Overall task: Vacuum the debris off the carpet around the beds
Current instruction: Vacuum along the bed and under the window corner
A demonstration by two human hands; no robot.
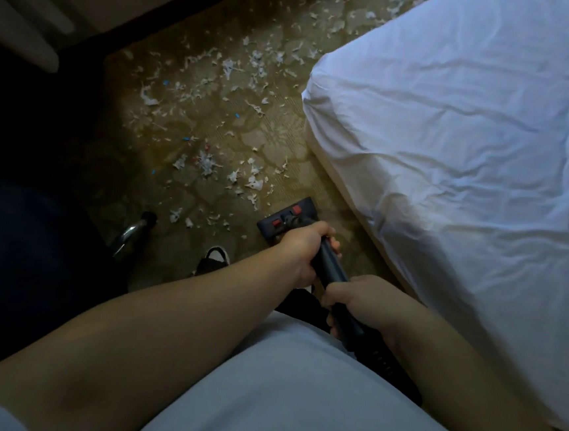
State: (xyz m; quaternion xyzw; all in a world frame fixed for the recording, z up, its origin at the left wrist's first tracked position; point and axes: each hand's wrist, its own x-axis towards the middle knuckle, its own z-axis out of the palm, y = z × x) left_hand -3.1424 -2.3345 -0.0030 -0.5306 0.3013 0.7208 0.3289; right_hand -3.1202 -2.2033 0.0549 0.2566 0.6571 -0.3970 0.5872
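Observation:
White paper scraps (208,165) with a few blue and red bits lie scattered over the patterned tan carpet (276,135) ahead and to the left of the bed. A dark vacuum wand (332,266) runs down to its floor head (284,217), which sits on the carpet close to the bed's near corner. My left hand (302,248) grips the wand higher toward the head. My right hand (360,299) grips the wand's handle end lower down, near my body.
A bed with a white sheet (471,145) fills the right side. A dark piece of furniture (22,165) stands at left, with a chrome leg (133,233) beside it. My shoe (217,256) is on the carpet. A dark baseboard (177,13) runs along the far wall.

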